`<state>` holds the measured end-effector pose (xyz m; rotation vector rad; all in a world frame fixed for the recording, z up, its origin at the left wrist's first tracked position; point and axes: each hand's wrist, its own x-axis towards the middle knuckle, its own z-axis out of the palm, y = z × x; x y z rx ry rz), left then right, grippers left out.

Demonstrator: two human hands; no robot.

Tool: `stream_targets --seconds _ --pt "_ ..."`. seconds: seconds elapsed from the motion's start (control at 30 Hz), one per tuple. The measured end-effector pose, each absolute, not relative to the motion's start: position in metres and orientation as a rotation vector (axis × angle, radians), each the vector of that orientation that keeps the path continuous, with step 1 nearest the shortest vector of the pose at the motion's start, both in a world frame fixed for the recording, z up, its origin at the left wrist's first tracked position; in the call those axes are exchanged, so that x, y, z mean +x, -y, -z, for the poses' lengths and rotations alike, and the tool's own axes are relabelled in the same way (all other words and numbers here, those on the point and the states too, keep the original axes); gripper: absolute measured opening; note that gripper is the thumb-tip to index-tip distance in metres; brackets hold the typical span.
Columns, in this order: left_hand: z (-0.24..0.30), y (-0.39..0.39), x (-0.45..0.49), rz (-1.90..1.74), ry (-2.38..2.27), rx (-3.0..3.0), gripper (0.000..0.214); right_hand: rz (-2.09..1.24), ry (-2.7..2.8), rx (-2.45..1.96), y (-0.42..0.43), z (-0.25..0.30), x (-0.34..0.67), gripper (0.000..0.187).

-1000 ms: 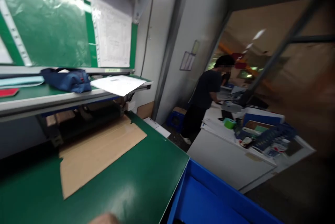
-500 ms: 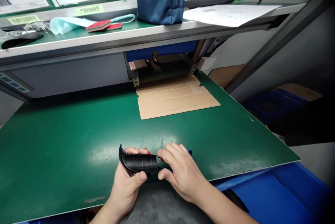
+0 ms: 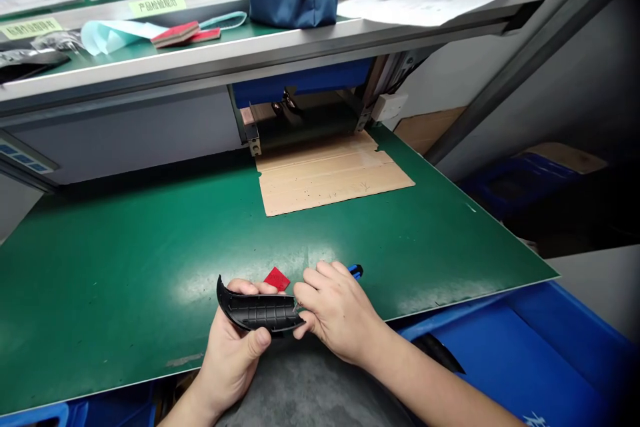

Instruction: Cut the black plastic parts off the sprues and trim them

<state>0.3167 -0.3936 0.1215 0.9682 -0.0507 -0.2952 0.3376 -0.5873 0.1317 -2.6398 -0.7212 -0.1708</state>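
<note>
I'm seeing the left hand (image 3: 233, 354) clenching a curved black ribbed plastic part (image 3: 260, 312) low center, seemingly steadying it for the right hand (image 3: 337, 310), its grip unclear, working at the part's end above the green table (image 3: 125, 247), a red pad (image 3: 277, 279) lying just beyond.

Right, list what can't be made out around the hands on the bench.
Head view:
- blue-handled tool: mostly hidden by the right hand
- metal tip: too small to identify
- black curved plastic part: underside hidden by the left hand
- red square piece: lower corner hidden behind that part
</note>
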Motion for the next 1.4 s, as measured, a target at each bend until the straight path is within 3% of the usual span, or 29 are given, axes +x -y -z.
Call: stream_targets --seconds 0.2,0.37,0.6,0.77,0.87,0.93,1.17,1.27,1.4 --pt "-0.122 0.39 0.315 0.294 0.062 0.983 0.039 -0.085 0.825 -2.215 0.586 -0.122 0.339 0.064" --pt "-0.134 0.386 0.317 0.347 0.006 0.823 0.039 0.005 0.553 -1.955 0.568 -0.128 0.334 0.062" --pt "-0.14 0.37 0.328 0.337 -0.031 0.751 0.039 0.024 0.524 -1.956 0.541 -0.133 0.346 0.064" --pt "-0.138 0.363 0.341 0.298 -0.073 0.8 0.041 -0.366 0.686 -1.708 0.544 -0.128 0.368 0.059" --pt "-0.123 0.355 0.36 0.199 -0.134 0.931 0.046 -0.394 0.558 -1.596 0.547 -0.118 0.378 0.063" --pt "-0.106 0.345 0.378 0.116 -0.216 1.16 0.05 -0.356 0.453 -1.59 0.547 -0.108 0.382 0.062" --pt "-0.071 0.304 0.416 0.083 -0.356 1.906 0.055 -0.438 0.279 -1.763 0.54 -0.09 0.389 0.03" --pt "-0.079 0.305 0.406 -0.001 -0.368 1.885 0.053 -0.446 0.268 -1.866 0.536 -0.094 0.39 0.026" --pt "-0.095 0.322 0.384 0.017 -0.35 1.423 0.054 -0.337 0.399 -1.958 0.529 -0.104 0.388 0.035"
